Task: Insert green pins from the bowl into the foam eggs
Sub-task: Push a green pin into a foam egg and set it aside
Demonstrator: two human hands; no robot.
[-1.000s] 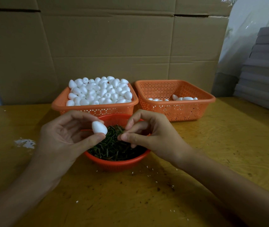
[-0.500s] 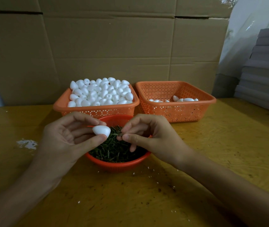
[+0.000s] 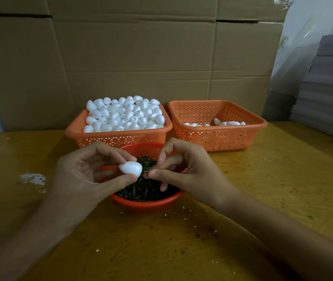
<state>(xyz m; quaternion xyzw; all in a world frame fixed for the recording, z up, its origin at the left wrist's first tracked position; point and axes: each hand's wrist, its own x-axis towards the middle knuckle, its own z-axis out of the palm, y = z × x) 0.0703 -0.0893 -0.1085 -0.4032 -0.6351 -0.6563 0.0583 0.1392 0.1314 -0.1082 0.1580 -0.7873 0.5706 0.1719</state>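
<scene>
Foam egg pinched in left hand; right hand pinches pin alongside.

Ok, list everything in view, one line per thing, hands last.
table: one, yellow-brown, under everything
bowl: one, red, table centre
green pins: heap, dark green, in the bowl
left basket: one, orange, behind the bowl
foam eggs: many, white, heaped in the left basket
right basket: one, orange, beside the left basket
loose eggs: few, white, on the right basket's floor
cardboard boxes: count unclear, brown, behind the baskets
grey stack: one, grey, far right
held foam egg: one, white, above the bowl
left hand: one, grips the held foam egg
right hand: one, pinches what looks like a single pin at the egg's tip
</scene>
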